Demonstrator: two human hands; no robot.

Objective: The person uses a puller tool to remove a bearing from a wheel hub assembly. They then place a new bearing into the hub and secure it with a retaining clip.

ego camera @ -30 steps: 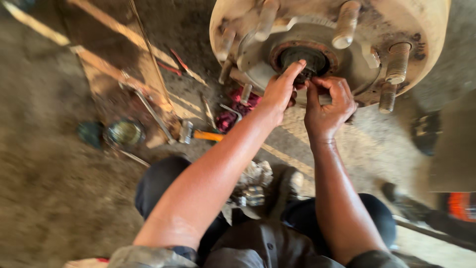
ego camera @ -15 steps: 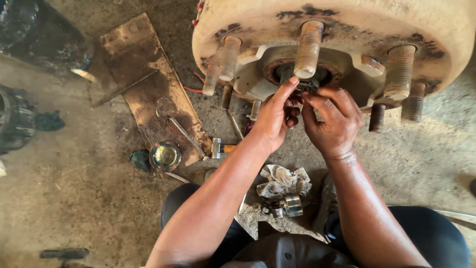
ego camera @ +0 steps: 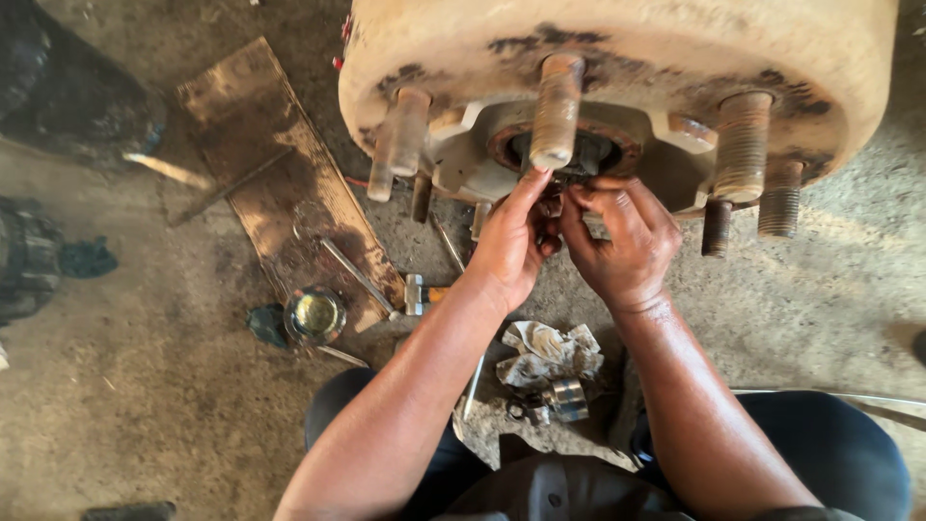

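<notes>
A large rusty, cream-coloured wheel hub (ego camera: 627, 58) lies on its side at the top of the head view, with long threaded studs (ego camera: 558, 106) sticking out toward me. My left hand (ego camera: 516, 241) and my right hand (ego camera: 622, 241) meet just below the hub's greasy centre bore (ego camera: 588, 152). The fingertips of both hands pinch a small dark part (ego camera: 555, 205) there, mostly hidden by the fingers. My left index finger reaches up against the tip of the middle stud.
A worn wooden board (ego camera: 280, 193) lies on the dirt floor at the left, with a metal rod (ego camera: 357, 275), a hammer (ego camera: 424, 292) and a round metal cap (ego camera: 315, 314). A crumpled rag (ego camera: 550, 352) and small metal rings (ego camera: 564, 396) lie between my knees. Dark rubber (ego camera: 29, 260) lies far left.
The view has swung so that the hub sits centred and closer. Both hands have stayed at the hub's centre, fingers working on the small part.
</notes>
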